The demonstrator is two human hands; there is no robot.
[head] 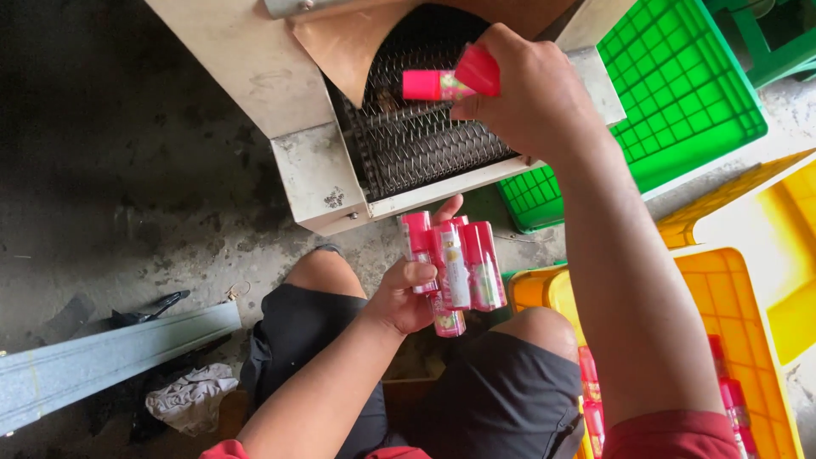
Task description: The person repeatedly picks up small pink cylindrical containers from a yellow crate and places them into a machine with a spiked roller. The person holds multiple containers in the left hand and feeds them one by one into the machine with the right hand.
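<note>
Nearest my lens, the right forearm runs up from five o'clock to the right hand at one o'clock, its fingers closed on a pink tube with a red cap, held crosswise over the wire-mesh belt of a beige metal machine. Just below centre, the left hand grips a bundle of pink tubes, four or five of them, standing roughly upright side by side, pale printed labels facing me; I can't read an exact count because the fingers cover the lower ends. Both hands sit above my knees in dark shorts. At four o'clock a yellow crate holds more tubes, mostly hidden behind the arm. At two o'clock a green crate is partly cut off by the frame. At eight o'clock a grey metal channel and a crumpled rag lie on the concrete floor.
</note>
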